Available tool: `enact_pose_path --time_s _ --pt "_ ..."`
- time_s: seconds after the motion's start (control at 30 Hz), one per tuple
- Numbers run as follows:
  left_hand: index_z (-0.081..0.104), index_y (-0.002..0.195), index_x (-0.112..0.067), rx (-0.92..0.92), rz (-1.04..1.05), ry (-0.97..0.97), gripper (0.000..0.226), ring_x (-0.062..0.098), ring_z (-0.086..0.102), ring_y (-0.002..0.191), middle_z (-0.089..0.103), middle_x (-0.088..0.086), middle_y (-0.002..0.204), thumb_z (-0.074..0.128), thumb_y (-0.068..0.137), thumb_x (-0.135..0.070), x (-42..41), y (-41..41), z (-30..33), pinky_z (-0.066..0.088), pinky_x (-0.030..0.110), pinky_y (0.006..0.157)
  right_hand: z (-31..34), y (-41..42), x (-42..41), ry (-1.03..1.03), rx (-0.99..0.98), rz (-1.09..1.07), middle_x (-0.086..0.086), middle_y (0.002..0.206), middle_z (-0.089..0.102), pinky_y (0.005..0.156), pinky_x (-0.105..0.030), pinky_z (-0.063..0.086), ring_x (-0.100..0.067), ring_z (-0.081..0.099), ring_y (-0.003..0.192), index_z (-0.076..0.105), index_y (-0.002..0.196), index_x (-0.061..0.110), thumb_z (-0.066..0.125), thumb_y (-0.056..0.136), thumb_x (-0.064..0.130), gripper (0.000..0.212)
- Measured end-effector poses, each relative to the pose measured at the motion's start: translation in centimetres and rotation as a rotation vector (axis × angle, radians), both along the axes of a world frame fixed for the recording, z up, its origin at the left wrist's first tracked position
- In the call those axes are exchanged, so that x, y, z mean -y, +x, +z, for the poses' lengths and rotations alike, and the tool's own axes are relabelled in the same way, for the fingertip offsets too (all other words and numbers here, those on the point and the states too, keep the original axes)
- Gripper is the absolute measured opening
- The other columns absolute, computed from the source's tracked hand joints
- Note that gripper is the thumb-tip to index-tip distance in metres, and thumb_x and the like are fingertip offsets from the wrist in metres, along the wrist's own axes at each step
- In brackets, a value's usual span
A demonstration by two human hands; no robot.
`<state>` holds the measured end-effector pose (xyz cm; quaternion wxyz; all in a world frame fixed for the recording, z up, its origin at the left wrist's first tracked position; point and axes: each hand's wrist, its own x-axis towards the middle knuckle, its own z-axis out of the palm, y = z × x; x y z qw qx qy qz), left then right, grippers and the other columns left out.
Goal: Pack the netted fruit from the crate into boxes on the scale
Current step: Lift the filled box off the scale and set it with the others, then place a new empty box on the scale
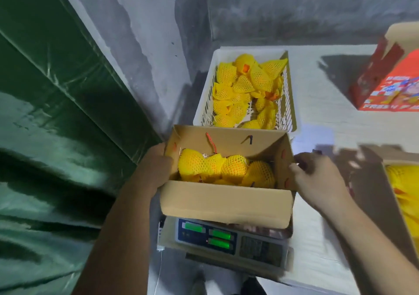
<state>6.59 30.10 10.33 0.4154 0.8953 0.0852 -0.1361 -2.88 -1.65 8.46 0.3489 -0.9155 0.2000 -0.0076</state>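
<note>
An open cardboard box (224, 201) sits on the digital scale (217, 238) in the lower middle. Several fruits in yellow foam netting (226, 167) fill it. My left hand (154, 165) grips the box's left wall, fingers curled over the edge. On the other side, my right hand (317, 179) is at the right wall, fingers curled at its upper edge and blurred. Behind the box stands a white slatted crate (204, 104) holding several more netted fruits (247, 90).
A red printed carton (390, 84) lies on the white table at the far right. Another open box with yellow netted fruit (405, 195) shows at the right edge. A green tarp (56, 113) hangs on the left, with a grey wall behind.
</note>
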Motion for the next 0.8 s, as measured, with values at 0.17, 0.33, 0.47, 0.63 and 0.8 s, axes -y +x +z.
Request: enact_pose_path --time_s 0.17,0.33,0.47,0.63,0.8 --pt "0.067 0.104 -0.027 0.0 -0.007 -0.097 0.026 0.027 0.069 0.092 0.071 0.002 0.094 0.045 0.105 -0.041 0.0 0.8 -2.0 0.054 0.039 0.079 0.3 -1.4 -2.3 -0.041 0.108 -0.158 0.001 0.07 0.068 0.062 -0.034 0.045 -0.028 0.061 0.069 0.075 0.093 0.023 0.052 0.093 0.039 0.028" --pt "0.053 0.142 -0.042 -0.035 -0.073 -0.353 0.041 0.003 0.059 0.113 0.063 -0.037 0.109 0.051 0.103 -0.053 -0.7 -0.7 -3.6 0.048 0.033 0.093 1.0 -2.9 -3.2 -0.094 0.057 -0.309 -0.017 0.113 0.074 0.091 -0.046 0.055 -0.038 0.069 0.104 0.072 0.12 0.014 0.057 0.1 0.037 0.034" --pt "0.039 0.155 -0.038 0.089 -0.199 -0.334 0.074 -0.002 0.049 0.123 0.049 -0.032 0.135 0.064 0.091 -0.066 -4.0 -2.0 -4.2 0.04 0.029 0.101 1.0 -4.3 -7.1 -0.104 -0.003 -0.254 -0.014 0.137 0.061 0.102 -0.052 0.05 -0.04 0.061 0.119 0.046 0.141 0.024 0.06 0.097 0.051 0.054" --pt "0.053 0.143 -0.035 0.335 -0.246 -0.25 0.054 -0.008 0.046 0.117 0.048 -0.024 0.136 0.069 0.094 -0.05 -6.0 -4.1 -4.0 0.038 0.014 0.093 0.8 -7.8 -14.9 -0.23 0.333 -0.284 -0.004 0.153 0.044 0.115 -0.052 0.035 -0.025 0.039 0.143 0.054 0.137 0.026 0.063 0.094 0.031 0.044" --pt "0.073 0.105 -0.023 0.417 -0.374 -0.347 0.01 -0.004 0.064 0.096 0.07 -0.015 0.103 0.065 0.099 -0.02 -7.2 -6.7 -3.9 0.043 0.005 0.081 -0.1 -10.3 -20.2 -0.062 0.378 -0.099 0.002 0.121 0.065 0.091 -0.048 0.055 -0.014 0.059 0.113 0.071 0.115 0.018 0.061 0.095 0.013 0.023"
